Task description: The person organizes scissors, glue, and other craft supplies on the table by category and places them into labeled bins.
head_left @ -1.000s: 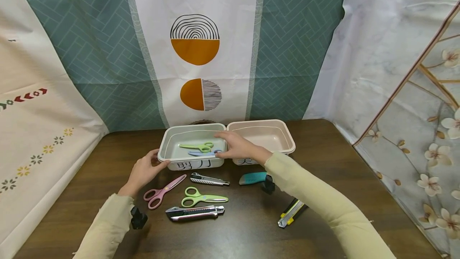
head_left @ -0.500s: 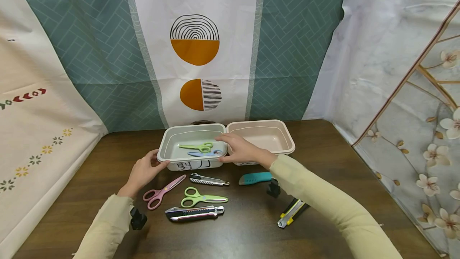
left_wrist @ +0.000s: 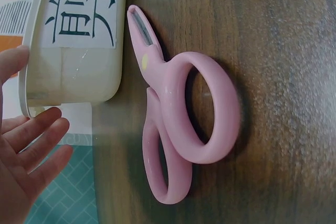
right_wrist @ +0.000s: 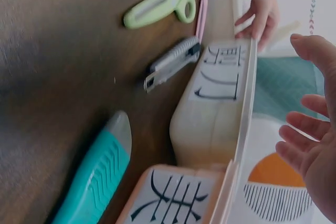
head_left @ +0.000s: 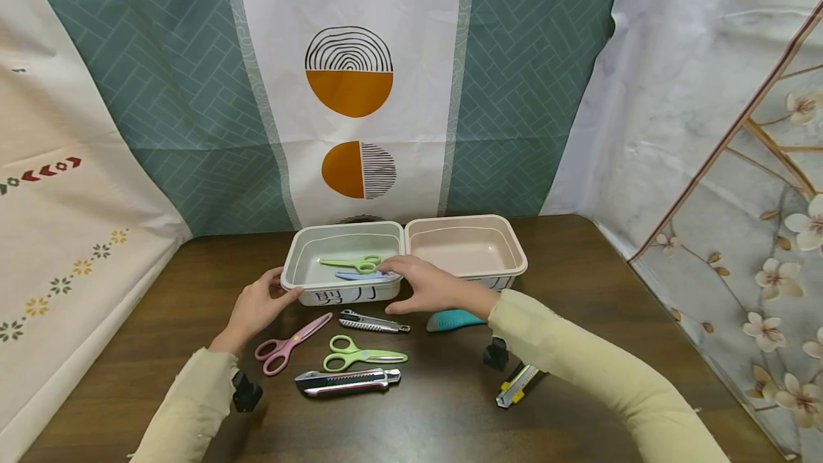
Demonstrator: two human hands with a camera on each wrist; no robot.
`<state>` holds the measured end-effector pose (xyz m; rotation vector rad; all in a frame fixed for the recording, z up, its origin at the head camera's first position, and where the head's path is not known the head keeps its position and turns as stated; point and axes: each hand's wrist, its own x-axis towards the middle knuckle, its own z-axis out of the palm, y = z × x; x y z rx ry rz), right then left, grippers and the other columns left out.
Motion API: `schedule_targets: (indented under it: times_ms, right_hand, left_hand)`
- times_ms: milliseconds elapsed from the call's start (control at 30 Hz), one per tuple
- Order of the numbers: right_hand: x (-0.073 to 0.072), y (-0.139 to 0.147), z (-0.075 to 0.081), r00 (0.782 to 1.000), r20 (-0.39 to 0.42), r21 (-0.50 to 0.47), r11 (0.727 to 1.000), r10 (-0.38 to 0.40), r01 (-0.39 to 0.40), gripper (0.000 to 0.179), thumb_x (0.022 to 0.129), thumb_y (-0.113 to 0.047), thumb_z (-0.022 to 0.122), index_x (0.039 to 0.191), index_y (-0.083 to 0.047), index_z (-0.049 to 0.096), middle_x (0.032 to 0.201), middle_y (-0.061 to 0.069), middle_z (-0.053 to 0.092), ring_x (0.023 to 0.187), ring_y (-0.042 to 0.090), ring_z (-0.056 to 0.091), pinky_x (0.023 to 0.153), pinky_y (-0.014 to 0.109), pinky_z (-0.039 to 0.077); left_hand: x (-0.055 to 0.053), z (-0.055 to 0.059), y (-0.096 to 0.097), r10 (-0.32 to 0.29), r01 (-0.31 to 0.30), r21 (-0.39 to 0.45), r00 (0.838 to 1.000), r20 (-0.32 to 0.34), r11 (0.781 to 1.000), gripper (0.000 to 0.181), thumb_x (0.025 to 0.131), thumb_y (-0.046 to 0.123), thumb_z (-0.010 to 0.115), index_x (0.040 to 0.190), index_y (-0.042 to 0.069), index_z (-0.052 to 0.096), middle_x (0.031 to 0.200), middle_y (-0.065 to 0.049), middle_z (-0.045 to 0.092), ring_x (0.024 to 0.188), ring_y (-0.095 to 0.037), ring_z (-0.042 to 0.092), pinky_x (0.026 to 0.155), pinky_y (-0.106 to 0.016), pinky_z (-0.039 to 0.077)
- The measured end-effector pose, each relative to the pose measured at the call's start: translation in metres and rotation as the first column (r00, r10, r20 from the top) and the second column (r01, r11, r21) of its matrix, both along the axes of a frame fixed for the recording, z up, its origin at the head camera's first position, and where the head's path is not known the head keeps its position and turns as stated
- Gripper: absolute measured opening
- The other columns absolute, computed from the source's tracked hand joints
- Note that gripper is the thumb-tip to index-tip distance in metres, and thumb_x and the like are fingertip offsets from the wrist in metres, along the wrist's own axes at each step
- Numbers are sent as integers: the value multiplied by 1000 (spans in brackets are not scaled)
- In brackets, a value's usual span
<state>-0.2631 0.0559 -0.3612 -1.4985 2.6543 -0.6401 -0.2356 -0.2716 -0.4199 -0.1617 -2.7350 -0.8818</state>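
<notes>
Inside the pale green bin [head_left: 350,238], slim green scissors [head_left: 350,263] lie almost fully in sight, but the blue piece [head_left: 356,276] beside them vanishes at one end behind the fingers of the right hand [head_left: 427,284], so its full shape cannot be made out. That hand is spread at the bin's near right corner, thumb well away from fingers. The left hand [head_left: 257,306] is at the near left corner, fingers loosely extended, thumb against the rim; its fingertips are hidden in the head view. The right sleeve [head_left: 579,356] covers part of the yellow cutter [head_left: 517,386] and the end of the teal cutter [head_left: 455,319]; the pink bin [head_left: 463,241] has its label mostly blocked. Both bins stand rim to rim near the back edge of the tabletop [head_left: 437,420]. A narrow strip separates them from the silver cutter [head_left: 373,322]; pink scissors [head_left: 292,344] lie close to the left hand. A broad stretch of wood runs between the large cutter [head_left: 347,381] and the yellow one.
</notes>
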Motion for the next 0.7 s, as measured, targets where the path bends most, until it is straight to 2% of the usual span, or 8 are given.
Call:
schedule_targets:
  times_ms: [300,567,700]
  right_hand:
    - [22,-3,-6,996,-13,4,996,86,-85,68,78,-38,68,132,-4,43,135,10,43,127,21,37,103,34,29]
    - [35,-5,-19,995,-25,3,995,101,-101,68,75,-36,71,129,-3,46,130,9,47,122,19,42,100,27,32]
    - [38,-5,-27,996,13,7,996,90,-90,66,75,-35,70,129,-4,46,127,7,49,119,16,44,99,25,33]
  left_hand:
    - [1,1,1,0,0,10,1000,11,1000,62,83,38,64,124,-4,46,103,-21,63,90,-32,61,75,-49,45]
    - [2,3,1,4,-4,1,1000,16,1000,63,82,39,64,124,-4,46,102,-22,63,91,-33,61,75,-49,45]
    - [1,3,1,7,-7,2,1000,15,1000,62,83,38,64,124,-4,46,102,-22,63,91,-33,61,76,-49,45]
